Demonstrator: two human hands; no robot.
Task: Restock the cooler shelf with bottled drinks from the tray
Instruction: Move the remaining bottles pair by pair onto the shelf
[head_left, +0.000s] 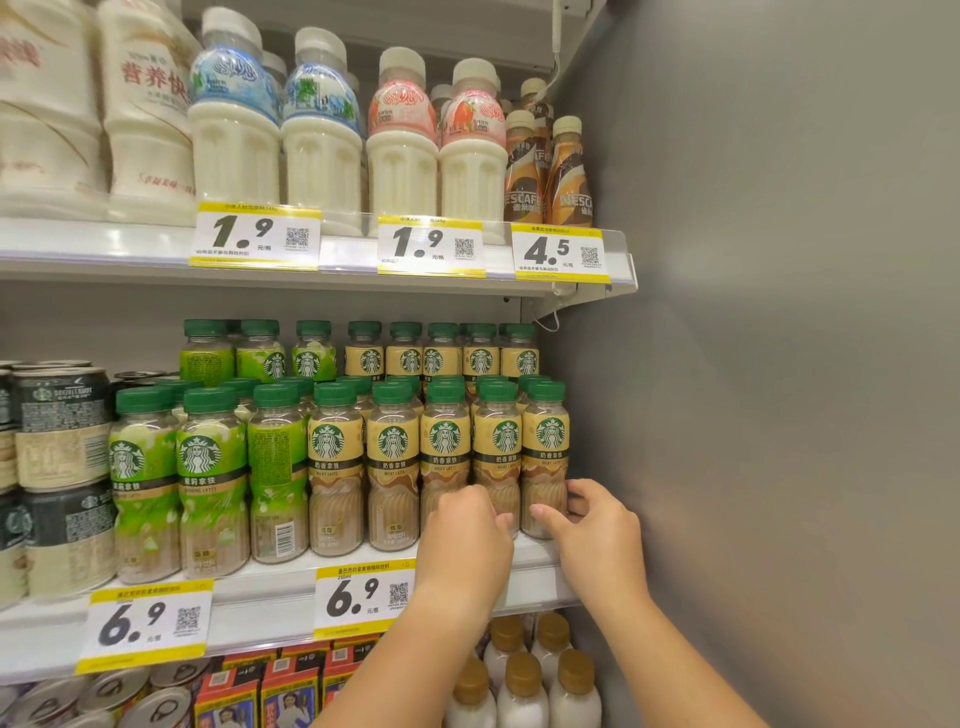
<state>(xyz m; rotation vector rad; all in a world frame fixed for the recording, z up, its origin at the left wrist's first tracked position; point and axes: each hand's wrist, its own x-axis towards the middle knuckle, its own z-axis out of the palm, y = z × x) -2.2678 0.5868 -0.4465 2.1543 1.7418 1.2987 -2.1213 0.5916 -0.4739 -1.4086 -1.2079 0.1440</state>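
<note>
The middle cooler shelf (270, 592) carries rows of green-capped coffee bottles with yellow labels. My right hand (589, 525) grips the lower body of the rightmost front bottle (545, 441), which stands upright against the cooler's side wall. My left hand (470, 530) is curled around the base of the neighbouring yellow-label bottle (497, 441) and hides the bottom of the one to its left (445, 441). Both bottles stand on the shelf. The tray is not in view.
Green-label bottles (208, 467) and stacked cans (57, 431) fill the shelf's left. The grey cooler wall (779, 364) is close on the right. Above is a shelf of milk drinks (322, 145); below are gold-capped white bottles (522, 691). Price tags (363, 597) hang on the shelf edge.
</note>
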